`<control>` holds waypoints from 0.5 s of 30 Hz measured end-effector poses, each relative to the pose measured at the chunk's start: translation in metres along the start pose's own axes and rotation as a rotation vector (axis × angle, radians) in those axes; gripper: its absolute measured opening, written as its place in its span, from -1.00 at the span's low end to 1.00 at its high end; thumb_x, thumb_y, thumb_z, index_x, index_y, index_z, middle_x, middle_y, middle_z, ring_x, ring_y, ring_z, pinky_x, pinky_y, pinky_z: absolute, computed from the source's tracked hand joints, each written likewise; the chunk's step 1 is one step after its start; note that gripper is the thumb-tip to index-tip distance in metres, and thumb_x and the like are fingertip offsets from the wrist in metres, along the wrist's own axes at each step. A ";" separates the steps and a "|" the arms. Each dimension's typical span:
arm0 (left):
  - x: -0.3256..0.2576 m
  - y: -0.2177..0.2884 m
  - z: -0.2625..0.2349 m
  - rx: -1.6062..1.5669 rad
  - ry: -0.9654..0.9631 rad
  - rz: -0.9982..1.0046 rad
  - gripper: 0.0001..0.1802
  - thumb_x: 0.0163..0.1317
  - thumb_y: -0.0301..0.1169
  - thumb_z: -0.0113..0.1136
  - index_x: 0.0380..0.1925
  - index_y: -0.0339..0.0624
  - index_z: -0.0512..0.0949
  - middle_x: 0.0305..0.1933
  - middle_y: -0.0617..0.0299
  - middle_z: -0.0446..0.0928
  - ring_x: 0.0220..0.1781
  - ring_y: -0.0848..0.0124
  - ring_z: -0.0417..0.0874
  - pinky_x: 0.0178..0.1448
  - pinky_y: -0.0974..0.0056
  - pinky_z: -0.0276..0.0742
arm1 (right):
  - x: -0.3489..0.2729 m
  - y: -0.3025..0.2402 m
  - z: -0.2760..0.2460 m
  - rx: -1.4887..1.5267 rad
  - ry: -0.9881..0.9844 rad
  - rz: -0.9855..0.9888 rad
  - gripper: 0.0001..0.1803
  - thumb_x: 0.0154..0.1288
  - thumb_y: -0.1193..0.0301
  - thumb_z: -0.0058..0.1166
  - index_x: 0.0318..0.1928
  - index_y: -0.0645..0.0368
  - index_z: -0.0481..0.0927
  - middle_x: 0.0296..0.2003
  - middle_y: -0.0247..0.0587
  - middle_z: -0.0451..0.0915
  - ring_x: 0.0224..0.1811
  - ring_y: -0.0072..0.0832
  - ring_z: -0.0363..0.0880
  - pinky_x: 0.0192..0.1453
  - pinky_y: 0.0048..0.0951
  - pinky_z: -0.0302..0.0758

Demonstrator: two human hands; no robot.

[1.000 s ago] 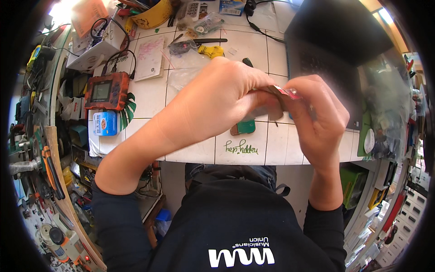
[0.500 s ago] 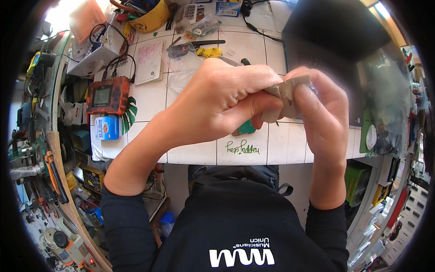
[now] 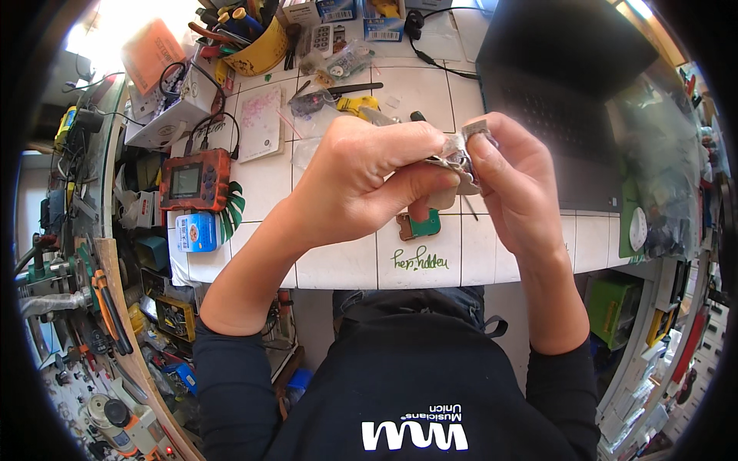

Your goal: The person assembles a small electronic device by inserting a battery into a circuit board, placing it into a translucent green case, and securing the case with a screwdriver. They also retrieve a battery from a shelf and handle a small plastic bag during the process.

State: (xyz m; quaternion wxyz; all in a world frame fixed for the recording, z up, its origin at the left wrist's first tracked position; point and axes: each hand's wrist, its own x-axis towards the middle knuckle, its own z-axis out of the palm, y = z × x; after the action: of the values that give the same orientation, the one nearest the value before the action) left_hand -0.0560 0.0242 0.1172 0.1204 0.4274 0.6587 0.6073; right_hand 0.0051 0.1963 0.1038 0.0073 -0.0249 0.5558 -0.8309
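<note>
Above the white tiled table, my left hand and my right hand meet, both closed in a pinch. Between them is a small grey-beige piece of thin sheet, crumpled and silvery in the middle; its exact kind I cannot make out. My left thumb and forefinger grip its left side. The right thumb presses the upper right end against the fingers behind it. A small green-and-brown piece lies on the tiles just below the hands, partly covered by them.
A dark open laptop stands at the right. To the left are an orange-framed handheld device and a blue-and-white box. Tweezers, a yellow tool, plastic bags and a yellow tool holder sit farther back.
The sheet piece is more crumpled and twisted in the middle. My right hand has shifted slightly left and down. The view has shifted, showing more of the table's back.
</note>
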 end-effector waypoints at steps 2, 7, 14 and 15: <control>-0.001 0.001 0.001 0.048 0.025 0.029 -0.95 0.13 -0.66 0.14 -0.45 -0.32 0.49 -0.65 0.24 0.52 -0.63 0.52 0.61 -0.60 0.48 0.45 | 0.003 0.003 0.000 0.077 -0.014 0.046 -0.80 0.32 0.35 0.06 -0.24 0.26 0.54 -0.41 -0.36 0.57 -0.38 -0.73 0.46 -0.23 -0.65 0.41; -0.002 -0.004 0.001 0.002 0.032 0.016 -0.94 0.15 -0.67 0.12 -0.37 -0.36 0.51 -0.60 0.22 0.53 -0.61 0.53 0.60 -0.57 0.50 0.45 | 0.007 0.016 -0.005 0.297 -0.094 0.122 -0.81 0.34 0.35 0.03 -0.22 0.24 0.53 -0.35 -0.38 0.58 -0.33 -0.75 0.45 -0.20 -0.65 0.38; 0.002 -0.006 0.000 -0.270 0.063 -0.099 -0.94 0.18 -0.67 0.08 -0.36 -0.41 0.53 -0.53 0.19 0.54 -0.57 0.51 0.60 -0.50 0.49 0.47 | 0.015 0.011 0.008 0.280 0.044 0.116 -0.80 0.33 0.39 0.04 -0.11 0.21 0.49 -0.38 -0.37 0.56 -0.34 -0.75 0.46 -0.25 -0.68 0.39; 0.007 -0.005 0.000 -0.270 0.060 -0.123 -0.93 0.17 -0.67 0.08 -0.35 -0.41 0.53 -0.54 0.19 0.54 -0.57 0.51 0.60 -0.50 0.49 0.47 | 0.017 0.007 0.007 0.146 0.070 -0.020 -0.80 0.33 0.41 0.04 -0.09 0.21 0.47 -0.39 -0.38 0.55 -0.35 -0.75 0.46 -0.28 -0.69 0.40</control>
State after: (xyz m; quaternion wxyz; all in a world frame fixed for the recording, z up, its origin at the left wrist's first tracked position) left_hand -0.0626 0.0298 0.1149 0.1939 0.3479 0.5994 0.6943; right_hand -0.0119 0.1865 0.1004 -0.0185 -0.0009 0.4934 -0.8696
